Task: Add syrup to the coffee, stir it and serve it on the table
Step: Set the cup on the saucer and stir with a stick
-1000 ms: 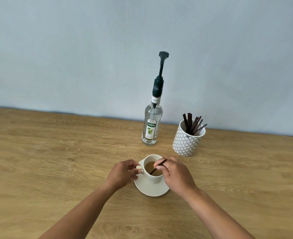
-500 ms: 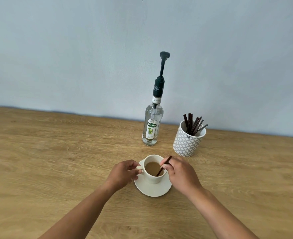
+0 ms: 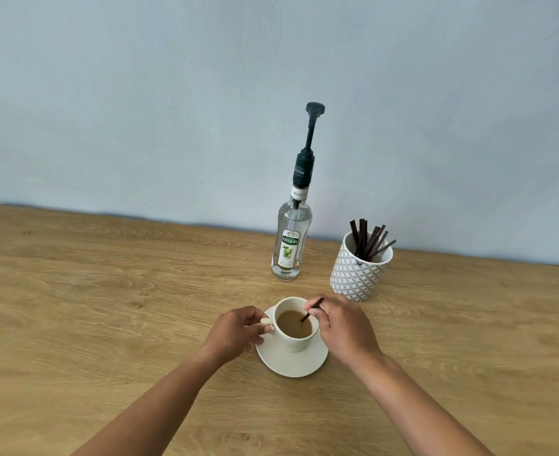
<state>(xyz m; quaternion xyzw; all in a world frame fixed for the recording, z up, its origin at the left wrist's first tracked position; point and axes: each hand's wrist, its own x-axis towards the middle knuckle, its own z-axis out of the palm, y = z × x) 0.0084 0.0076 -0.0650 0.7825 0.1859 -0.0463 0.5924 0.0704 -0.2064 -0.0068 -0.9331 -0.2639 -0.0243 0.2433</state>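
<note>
A white coffee cup [image 3: 296,342] filled with light brown coffee stands on a white saucer [image 3: 292,363] near the middle of the wooden table. My left hand [image 3: 238,330] pinches the cup's handle on its left side. My right hand [image 3: 342,327] holds a thin dark stir stick [image 3: 311,310] whose lower end dips into the coffee at the cup's right side. Behind the cup stands a clear syrup bottle [image 3: 290,238] with a tall dark green pump, untouched.
A grey and white patterned holder [image 3: 357,274] with several dark stir sticks stands right of the bottle, close behind my right hand. The table [image 3: 107,291] ends at a pale blue wall behind, and its right edge shows at the far right.
The stir stick has swung from the left of the coffee to the right side of the cup, with my right hand shifting slightly right. My left hand has kept hold of the handle.
</note>
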